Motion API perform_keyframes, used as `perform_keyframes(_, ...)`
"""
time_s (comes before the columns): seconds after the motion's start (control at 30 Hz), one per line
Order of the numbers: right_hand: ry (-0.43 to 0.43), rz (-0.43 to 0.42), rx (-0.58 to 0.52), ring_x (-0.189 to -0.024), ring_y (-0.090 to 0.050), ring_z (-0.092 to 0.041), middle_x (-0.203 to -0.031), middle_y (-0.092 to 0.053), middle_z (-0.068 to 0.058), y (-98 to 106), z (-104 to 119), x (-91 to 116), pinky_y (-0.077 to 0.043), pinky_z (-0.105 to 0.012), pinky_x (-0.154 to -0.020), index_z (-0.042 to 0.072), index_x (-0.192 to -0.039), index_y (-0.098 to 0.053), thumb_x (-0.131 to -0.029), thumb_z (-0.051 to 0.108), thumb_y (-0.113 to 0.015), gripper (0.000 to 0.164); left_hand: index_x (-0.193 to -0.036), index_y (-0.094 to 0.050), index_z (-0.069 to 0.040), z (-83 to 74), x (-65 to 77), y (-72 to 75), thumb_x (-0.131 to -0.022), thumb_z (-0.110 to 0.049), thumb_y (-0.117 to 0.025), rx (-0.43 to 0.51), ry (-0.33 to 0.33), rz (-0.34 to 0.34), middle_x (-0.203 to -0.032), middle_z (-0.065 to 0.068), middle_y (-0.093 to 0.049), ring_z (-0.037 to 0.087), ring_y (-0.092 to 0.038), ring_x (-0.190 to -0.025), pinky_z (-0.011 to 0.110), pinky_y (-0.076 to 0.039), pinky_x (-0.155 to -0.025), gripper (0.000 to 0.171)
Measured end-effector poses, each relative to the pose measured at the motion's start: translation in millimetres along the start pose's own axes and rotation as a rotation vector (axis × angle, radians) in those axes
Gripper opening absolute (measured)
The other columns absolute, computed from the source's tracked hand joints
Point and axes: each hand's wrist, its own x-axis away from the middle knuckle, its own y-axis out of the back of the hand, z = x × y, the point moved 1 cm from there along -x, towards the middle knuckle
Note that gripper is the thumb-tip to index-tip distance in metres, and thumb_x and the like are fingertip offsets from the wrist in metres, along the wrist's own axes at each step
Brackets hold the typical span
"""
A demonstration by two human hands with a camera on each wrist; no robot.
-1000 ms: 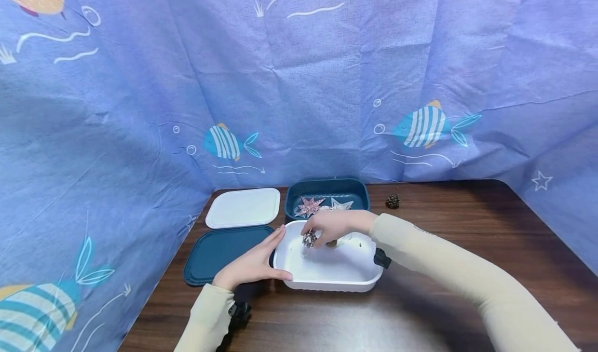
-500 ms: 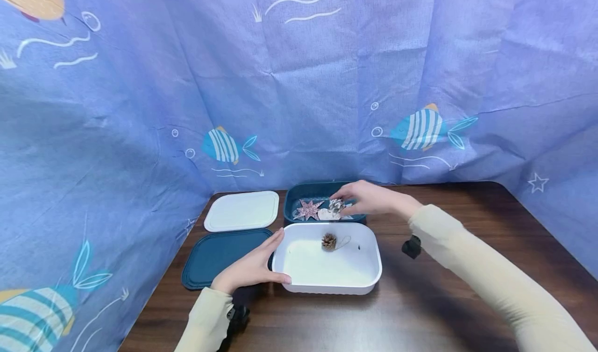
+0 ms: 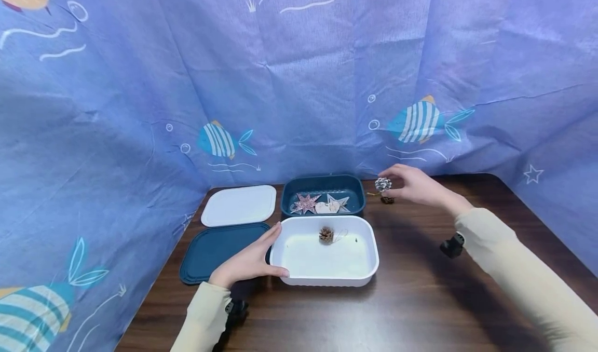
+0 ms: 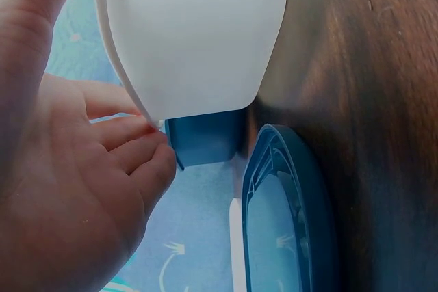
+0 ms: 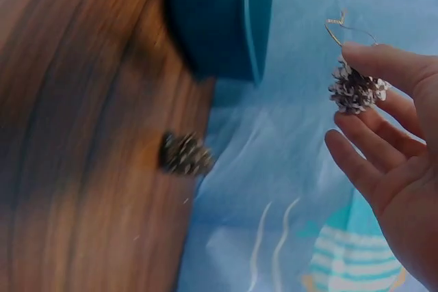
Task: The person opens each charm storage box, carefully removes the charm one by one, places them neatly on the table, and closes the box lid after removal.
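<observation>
White-tipped pinecone (image 5: pixel 357 92) aloft; between the right-hand fingers (image 5: pixel 375 144)

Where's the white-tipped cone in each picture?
Head: the white-tipped cone is right of the middle, in the right hand.
Left wrist: not in it.
Right wrist: towards the right, above the middle, in the same hand.
Landmark: all three show the blue box.

There are three pinecones (image 3: pixel 383 184) (image 3: pixel 326 235) (image 3: pixel 387 200), at least two star ornaments (image 3: pixel 306 204) (image 3: pixel 343 202), two boxes (image 3: pixel 327 280) (image 3: pixel 323 182), two lids (image 3: pixel 239 205) (image 3: pixel 221 251), two hands (image 3: pixel 249 261) (image 3: pixel 416 184), one table (image 3: pixel 322 321).
</observation>
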Motion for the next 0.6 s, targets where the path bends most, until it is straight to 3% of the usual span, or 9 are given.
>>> perform_keyframes(0.2, -0.023, -0.090, -0.018, -0.105, -0.065, -0.037, -0.115, -0.063, -0.018, -2.9, -19.6, 17.0, -0.051, -0.053, -0.092, -0.003, -0.119, -0.067, -0.081, 0.006, -0.083, 0.042, -0.163, -0.014, -0.015, -0.2, 0.3, 0.6, -0.079, -0.059, -0.080, 0.000, -0.003, 0.000, -0.169, -0.001, -0.008, 0.026, -0.017, -0.153, 0.054, -0.027, -0.117, 0.115)
perform_keyframes(0.4, -0.046, -0.116, -0.029, -0.096, -0.066, -0.034, -0.110, -0.062, -0.016, -18.8, -33.2, 28.9, -0.052, -0.053, -0.087, -0.003, -0.114, -0.068, -0.080, 0.006, -0.085, 0.040, -0.163, -0.016, -0.013, -1.9, 0.6, 0.5, -0.080, -0.054, -0.081, 0.006, -0.010, -0.005, -0.169, 0.002, -0.009, 0.028, -0.018, -0.152, 0.055, -0.028, -0.116, 0.113)
perform_keyframes(0.6, -0.090, -0.111, -0.046, -0.087, -0.059, -0.023, -0.103, -0.059, -0.009, -38.9, -46.5, 33.6, -0.048, -0.038, -0.076, 0.001, -0.113, -0.069, -0.078, 0.015, -0.087, 0.041, -0.163, -0.015, -0.016, -2.7, 0.9, 1.3, -0.079, -0.060, -0.080, 0.005, 0.002, -0.002, -0.169, -0.001, -0.009, 0.027, -0.019, -0.152, 0.054, -0.029, -0.116, 0.115)
